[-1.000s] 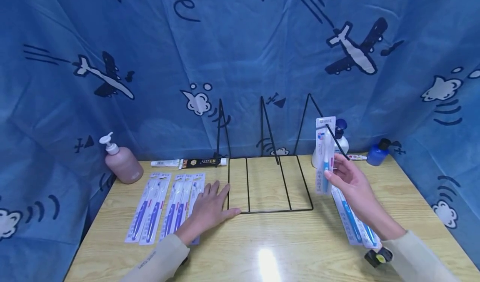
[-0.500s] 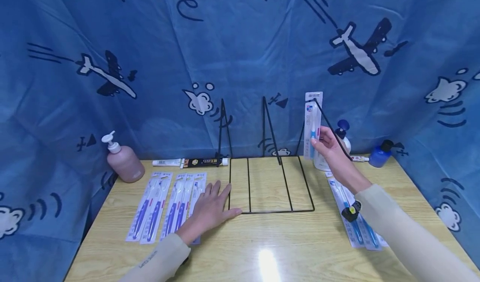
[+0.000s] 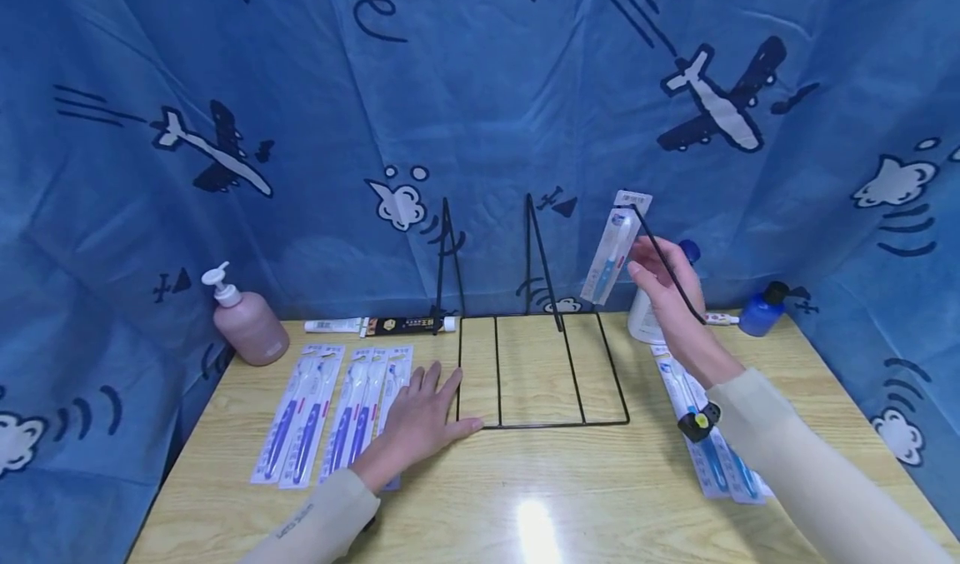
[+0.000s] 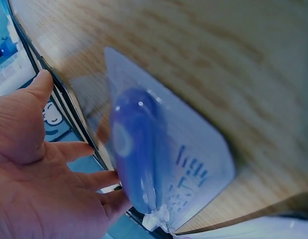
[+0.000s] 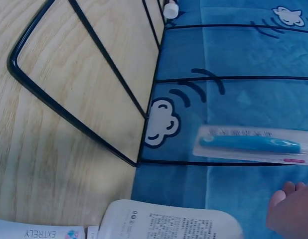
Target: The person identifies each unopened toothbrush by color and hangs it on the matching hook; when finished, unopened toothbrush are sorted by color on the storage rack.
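Wooden table (image 3: 570,497), right hand (image 3: 663,285) seemingly pinching toothbrush pack (image 3: 613,249)

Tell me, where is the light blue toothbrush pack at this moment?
In the head view, the right hand holds the light blue toothbrush pack in the air, tilted, at the top of the wire rack's rightmost prong.

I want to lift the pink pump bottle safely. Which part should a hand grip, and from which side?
Probably grip the pink pump bottle around its wide body, below the white pump head. It stands upright near the table's left back corner; come from the front right, since the curtain hangs close behind and left.
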A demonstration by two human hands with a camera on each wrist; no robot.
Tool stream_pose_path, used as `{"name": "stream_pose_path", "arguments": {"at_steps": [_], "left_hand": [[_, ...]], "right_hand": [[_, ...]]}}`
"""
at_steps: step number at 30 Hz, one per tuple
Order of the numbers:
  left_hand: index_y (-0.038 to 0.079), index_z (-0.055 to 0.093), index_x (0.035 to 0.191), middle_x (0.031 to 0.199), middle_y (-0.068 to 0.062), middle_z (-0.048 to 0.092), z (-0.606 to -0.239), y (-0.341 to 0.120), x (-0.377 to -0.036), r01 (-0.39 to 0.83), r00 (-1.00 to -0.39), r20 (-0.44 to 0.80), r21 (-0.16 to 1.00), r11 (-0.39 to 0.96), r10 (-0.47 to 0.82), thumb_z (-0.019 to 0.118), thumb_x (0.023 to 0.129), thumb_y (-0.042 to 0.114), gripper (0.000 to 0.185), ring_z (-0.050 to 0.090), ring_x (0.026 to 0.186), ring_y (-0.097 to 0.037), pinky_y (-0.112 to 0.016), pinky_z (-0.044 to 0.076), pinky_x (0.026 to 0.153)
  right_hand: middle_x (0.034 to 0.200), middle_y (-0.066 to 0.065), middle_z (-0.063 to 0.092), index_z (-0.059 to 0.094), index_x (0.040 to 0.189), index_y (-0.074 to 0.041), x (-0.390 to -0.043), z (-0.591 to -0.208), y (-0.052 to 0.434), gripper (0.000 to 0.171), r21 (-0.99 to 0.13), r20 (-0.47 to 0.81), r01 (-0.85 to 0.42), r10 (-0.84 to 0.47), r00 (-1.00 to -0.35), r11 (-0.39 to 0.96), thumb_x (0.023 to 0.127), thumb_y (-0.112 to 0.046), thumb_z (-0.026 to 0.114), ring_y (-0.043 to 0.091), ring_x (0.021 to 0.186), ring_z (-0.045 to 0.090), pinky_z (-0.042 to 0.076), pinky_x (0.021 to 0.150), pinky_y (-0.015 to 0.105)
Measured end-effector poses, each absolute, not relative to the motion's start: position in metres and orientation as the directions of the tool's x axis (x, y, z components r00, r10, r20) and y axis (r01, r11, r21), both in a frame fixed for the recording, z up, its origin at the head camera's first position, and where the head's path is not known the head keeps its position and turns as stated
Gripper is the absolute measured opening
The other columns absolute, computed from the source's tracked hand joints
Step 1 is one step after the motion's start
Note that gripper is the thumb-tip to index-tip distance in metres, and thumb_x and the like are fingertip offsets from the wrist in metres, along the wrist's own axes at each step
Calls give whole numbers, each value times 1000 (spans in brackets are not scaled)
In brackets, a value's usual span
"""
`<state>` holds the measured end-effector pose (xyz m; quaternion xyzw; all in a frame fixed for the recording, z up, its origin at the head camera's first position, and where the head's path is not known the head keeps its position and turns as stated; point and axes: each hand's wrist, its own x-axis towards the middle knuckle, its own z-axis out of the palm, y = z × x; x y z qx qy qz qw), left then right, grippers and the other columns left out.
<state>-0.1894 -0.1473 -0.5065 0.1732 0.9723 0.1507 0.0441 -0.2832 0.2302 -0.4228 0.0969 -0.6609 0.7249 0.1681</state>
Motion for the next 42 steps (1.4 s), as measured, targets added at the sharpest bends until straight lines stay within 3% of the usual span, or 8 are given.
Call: {"name": "stream_pose_path", "arguments": {"at_steps": [3,10,15,25,32,40,42], "left_hand": [[3,44,165,167,-34,34,-507,-148,-189,324,-936,-32,304,896,349,70,102,62,90,32,152,-59,-69,36,119],[3,44,166,168,-34,33,-507,-147,-189,320,-937,-37,314,894,348,69,102,63,91,31,153,-59,-70,35,119],[3,45,165,168,-34,34,-505,-148,-188,319,-938,-30,306,897,345,70,102,63,91,32,152,-59,-70,36,119],[4,44,166,168,-34,33,-507,-148,-188,325,-936,-30,309,894,351,68,103,63,90,31,153,-59,-70,34,120],[3,43,166,169,-35,31,-506,-146,-189,326,-935,-27,328,887,354,69,103,61,90,29,153,-60,-71,33,120],[3,43,166,168,-35,32,-508,-147,-188,328,-935,-24,317,890,354,69,103,62,91,30,153,-60,-71,33,120],[3,43,166,168,-35,32,-508,-146,-189,328,-935,-23,318,889,353,69,103,62,90,29,153,-60,-71,33,120]], "right_hand": [[137,4,64,55,149,3,-276,-417,232,45,-919,376,-386,117,-919,-76,108,-7,70,17,131,59,48,107,21],[141,14,62,59,146,-5,-254,-406,243,38,-905,419,-424,92,-903,-42,109,-9,69,17,131,61,48,107,19],[139,8,61,58,148,-3,-236,-401,258,40,-915,382,-390,87,-920,-101,109,-4,67,18,130,61,51,105,18],[137,5,63,58,148,-9,-195,-415,305,41,-941,320,-329,116,-940,-76,108,-6,69,11,121,66,55,95,16],[127,-6,67,60,142,-21,-167,-439,342,35,-984,172,-177,214,-962,-3,109,-13,70,3,110,68,56,85,12],[113,-18,72,58,133,-27,-143,-469,376,32,-999,-36,35,170,-985,-10,108,-13,73,-3,99,71,59,78,16],[106,-23,72,56,141,-19,-140,-474,383,36,-990,-110,122,160,-981,67,109,-17,71,-7,95,69,58,77,17]]}}
